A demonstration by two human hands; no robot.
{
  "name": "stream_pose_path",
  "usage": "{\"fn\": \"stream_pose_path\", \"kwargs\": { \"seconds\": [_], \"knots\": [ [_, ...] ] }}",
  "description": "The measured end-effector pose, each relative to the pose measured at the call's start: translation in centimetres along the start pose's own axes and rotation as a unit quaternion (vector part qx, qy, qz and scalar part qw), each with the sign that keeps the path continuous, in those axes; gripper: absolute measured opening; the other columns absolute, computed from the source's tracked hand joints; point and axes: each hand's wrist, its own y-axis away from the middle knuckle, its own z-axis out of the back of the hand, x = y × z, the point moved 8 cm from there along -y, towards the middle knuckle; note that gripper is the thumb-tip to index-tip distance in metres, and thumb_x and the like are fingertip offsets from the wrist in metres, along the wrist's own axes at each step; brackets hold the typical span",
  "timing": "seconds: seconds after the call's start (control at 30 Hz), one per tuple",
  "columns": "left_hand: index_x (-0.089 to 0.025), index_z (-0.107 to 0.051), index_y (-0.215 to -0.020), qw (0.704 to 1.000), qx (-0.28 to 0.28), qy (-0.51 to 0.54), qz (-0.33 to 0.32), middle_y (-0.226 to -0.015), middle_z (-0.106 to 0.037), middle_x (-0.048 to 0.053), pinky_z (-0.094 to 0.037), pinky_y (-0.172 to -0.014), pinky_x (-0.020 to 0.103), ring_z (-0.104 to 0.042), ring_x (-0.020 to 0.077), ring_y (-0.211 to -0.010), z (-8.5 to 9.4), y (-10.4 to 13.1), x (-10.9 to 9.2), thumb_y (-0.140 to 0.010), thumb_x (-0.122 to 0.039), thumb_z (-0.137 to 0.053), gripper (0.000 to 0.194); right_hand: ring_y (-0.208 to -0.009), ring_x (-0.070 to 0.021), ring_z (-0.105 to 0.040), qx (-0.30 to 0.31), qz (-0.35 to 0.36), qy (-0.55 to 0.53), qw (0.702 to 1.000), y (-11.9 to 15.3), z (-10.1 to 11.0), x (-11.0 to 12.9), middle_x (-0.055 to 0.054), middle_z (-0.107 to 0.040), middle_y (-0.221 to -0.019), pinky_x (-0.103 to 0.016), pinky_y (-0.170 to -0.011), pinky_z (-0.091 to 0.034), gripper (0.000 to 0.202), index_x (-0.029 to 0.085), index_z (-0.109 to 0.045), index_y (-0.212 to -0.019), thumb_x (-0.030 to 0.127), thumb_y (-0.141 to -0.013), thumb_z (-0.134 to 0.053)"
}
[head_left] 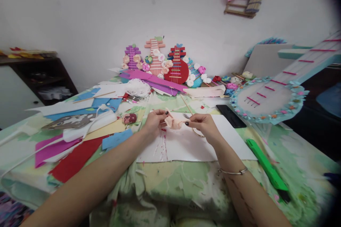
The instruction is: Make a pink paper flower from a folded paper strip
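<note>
In the head view, my left hand [156, 122] pinches the left end of a crumpled piece of peach crepe paper [174, 122]. My right hand [204, 126] is closed at the paper's right end, the thumb touching its edge. A pair of scissors is tucked in that same hand: short metal tips [186, 116] poke out by the fingers, and a gold handle loop [197, 133] shows beneath. Both hands are over a white board [183, 149] with red streaks and small red bits on its left part.
Left lie coloured paper sheets [80, 156], a white cord and a hot glue gun [99, 118]. Right are a black phone [231, 116], a green utility knife [268, 165] and a large blue-edged paper instrument [269, 101]. Small decorated paper lutes [176, 69] lean against the back wall.
</note>
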Motion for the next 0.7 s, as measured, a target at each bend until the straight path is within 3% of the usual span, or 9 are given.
{"fn": "stream_pose_path", "kwargs": {
  "seconds": [0.17, 0.23, 0.33, 0.43, 0.53, 0.6, 0.7],
  "knots": [
    [-0.014, -0.057, -0.066, 0.996, 0.066, -0.054, -0.030, -0.062, -0.060, -0.001, -0.047, -0.051, 0.023, -0.058, 0.0111, -0.054, -1.3, 0.7, -1.1, -0.050, -0.030, -0.079, 0.032, -0.041, -0.0052, -0.026, 0.016, 0.004, 0.008, 1.000, 0.0, 0.1, 0.2, 0.006, -0.034, -0.043, -0.022, -0.042, -0.016, 0.029, 0.012, -0.063, -0.064, 0.041, -0.066, -0.065],
    [-0.013, -0.060, -0.067, 0.990, 0.107, -0.082, -0.032, -0.064, -0.063, 0.000, -0.049, -0.056, 0.025, -0.059, 0.0116, -0.057, -2.1, 1.2, -1.3, -0.050, -0.030, -0.080, 0.032, -0.041, -0.0054, -0.024, -0.016, 0.012, 0.015, 1.000, -0.2, 0.7, 0.2, 0.006, -0.032, -0.042, -0.022, -0.042, -0.015, 0.037, 0.011, -0.065, -0.067, 0.047, -0.071, -0.059],
    [-0.011, -0.064, -0.066, 0.980, 0.150, -0.124, -0.035, -0.063, -0.065, 0.002, -0.051, -0.067, 0.030, -0.062, 0.0141, -0.062, -3.2, 1.9, -1.4, -0.050, -0.030, -0.080, 0.030, -0.044, -0.0060, -0.027, -0.081, 0.048, 0.057, 0.994, -0.2, 1.6, 0.7, 0.003, -0.042, -0.048, -0.022, -0.044, -0.019, 0.037, 0.011, -0.066, -0.072, 0.048, -0.069, -0.062],
    [-0.010, -0.067, -0.065, 0.971, 0.166, -0.165, -0.043, -0.061, -0.065, 0.003, -0.052, -0.067, 0.030, -0.062, 0.0144, -0.060, -3.8, 2.4, -1.3, -0.051, -0.030, -0.079, 0.027, -0.051, -0.0078, -0.037, -0.025, 0.101, 0.089, 0.991, -0.1, 0.2, 1.6, -0.002, -0.056, -0.067, -0.022, -0.049, -0.029, 0.031, 0.015, -0.069, -0.086, 0.041, -0.072, -0.061],
    [-0.011, -0.069, -0.067, 0.965, 0.174, -0.187, -0.054, -0.063, -0.066, 0.003, -0.052, -0.064, 0.028, -0.061, 0.0138, -0.059, -4.1, 2.6, -1.2, -0.053, -0.030, -0.079, 0.026, -0.064, -0.0102, -0.047, 0.053, 0.147, 0.102, 0.982, 0.3, -1.7, 2.2, -0.005, -0.060, -0.091, -0.023, -0.058, -0.036, 0.027, 0.019, -0.068, -0.093, 0.035, -0.073, -0.060],
    [-0.011, -0.070, -0.069, 0.964, 0.176, -0.189, -0.057, -0.064, -0.067, 0.004, -0.052, -0.063, 0.028, -0.062, 0.0143, -0.060, -4.0, 2.5, -1.1, -0.053, -0.031, -0.078, 0.027, -0.066, -0.0102, -0.049, 0.070, 0.146, 0.113, 0.980, 0.3, -2.3, 2.0, -0.005, -0.061, -0.093, -0.022, -0.058, -0.036, 0.022, 0.018, -0.067, -0.089, 0.032, -0.072, -0.062],
    [-0.011, -0.069, -0.067, 0.967, 0.162, -0.186, -0.063, -0.061, -0.066, 0.003, -0.052, -0.060, 0.027, -0.062, 0.0140, -0.057, -3.6, 2.1, -1.1, -0.053, -0.033, -0.078, 0.028, -0.062, -0.0095, -0.047, 0.048, 0.129, 0.132, 0.982, 0.0, -2.1, 1.3, -0.003, -0.062, -0.083, -0.022, -0.055, -0.035, 0.021, 0.016, -0.066, -0.083, 0.031, -0.069, -0.065]
  ]
}}
